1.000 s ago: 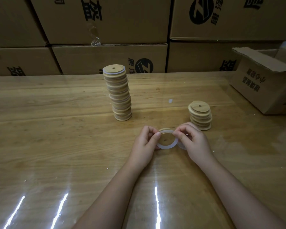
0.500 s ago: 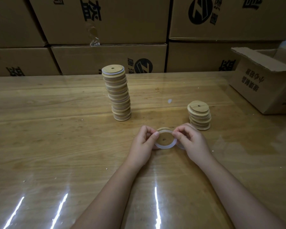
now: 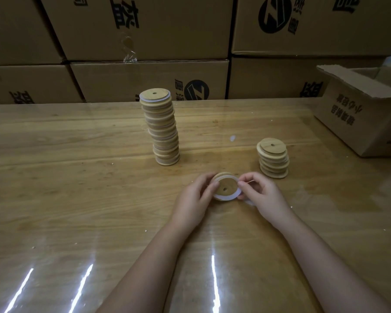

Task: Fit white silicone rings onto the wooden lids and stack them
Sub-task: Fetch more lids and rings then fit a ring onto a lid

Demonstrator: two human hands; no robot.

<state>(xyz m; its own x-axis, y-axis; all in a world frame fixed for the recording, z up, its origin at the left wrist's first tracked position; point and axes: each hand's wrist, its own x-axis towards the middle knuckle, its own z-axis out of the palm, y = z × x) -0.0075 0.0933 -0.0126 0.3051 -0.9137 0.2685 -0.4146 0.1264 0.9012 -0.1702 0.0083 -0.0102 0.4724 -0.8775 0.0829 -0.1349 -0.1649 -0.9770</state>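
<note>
Between curled left hand (image 3: 194, 197) and right hand (image 3: 262, 195), lid (image 3: 226, 187) and ring (image 3: 224, 197).

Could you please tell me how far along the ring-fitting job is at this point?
Done: the tall stack of round wooden lids shows white edges between layers, so those look fitted. In hand: the left hand holds a single round wooden lid while the right hand pinches a white silicone ring around it. Left: the short stack of bare wooden lids shows no white.
</note>
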